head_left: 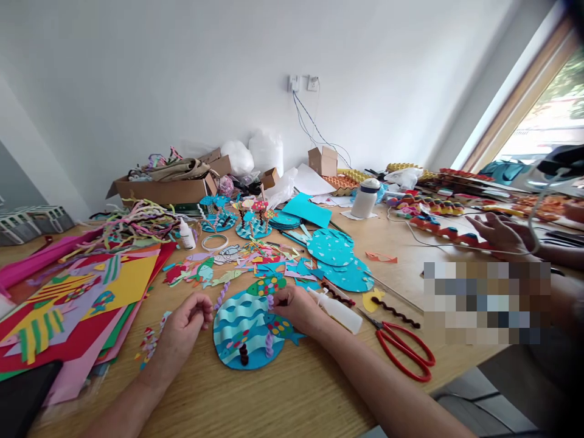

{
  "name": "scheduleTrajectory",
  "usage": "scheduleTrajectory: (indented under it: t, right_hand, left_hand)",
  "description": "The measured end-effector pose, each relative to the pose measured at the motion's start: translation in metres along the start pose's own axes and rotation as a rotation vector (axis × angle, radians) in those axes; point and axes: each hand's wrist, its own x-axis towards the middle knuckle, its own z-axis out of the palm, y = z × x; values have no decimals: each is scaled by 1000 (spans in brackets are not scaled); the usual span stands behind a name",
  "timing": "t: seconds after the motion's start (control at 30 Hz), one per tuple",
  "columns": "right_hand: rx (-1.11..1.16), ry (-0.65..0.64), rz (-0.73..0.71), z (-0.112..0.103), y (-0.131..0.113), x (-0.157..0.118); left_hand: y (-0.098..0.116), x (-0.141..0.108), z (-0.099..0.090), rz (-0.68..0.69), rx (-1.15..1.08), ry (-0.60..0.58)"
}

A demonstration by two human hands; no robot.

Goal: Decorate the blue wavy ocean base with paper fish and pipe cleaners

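Observation:
A blue wavy-striped paper disc (232, 330) with paper fish lies on the table between my hands. Small coils stick to it, among them a dark brown coil (244, 354) and a purple coil (269, 345). My right hand (295, 307) pinches a purple twisted pipe cleaner (270, 302) above the disc's upper right, beside a dotted blue fish (280, 328). My left hand (194, 313) is closed at the disc's left side; anything inside its fingers is hidden. Another purple twist (222, 294) shows near its fingertips; whether they touch, I cannot tell.
Red-handled scissors (406, 353) and a white glue bottle (342, 313) lie at right. Coloured paper sheets (123, 292) fill the left. Behind are paper cutouts (196, 274) and turquoise discs (331, 246). A co-worker's hands (499, 234) are at far right.

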Motion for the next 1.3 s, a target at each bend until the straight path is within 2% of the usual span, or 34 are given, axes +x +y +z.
scheduleTrajectory:
  t: [0.53, 1.3]
  right_hand:
    - [12, -6, -6, 0, 0, 0]
    - [-15, -4, -7, 0, 0, 1]
  left_hand:
    - [-8, 0, -4, 8, 29, -11]
    - [4, -2, 0, -10, 55, 2]
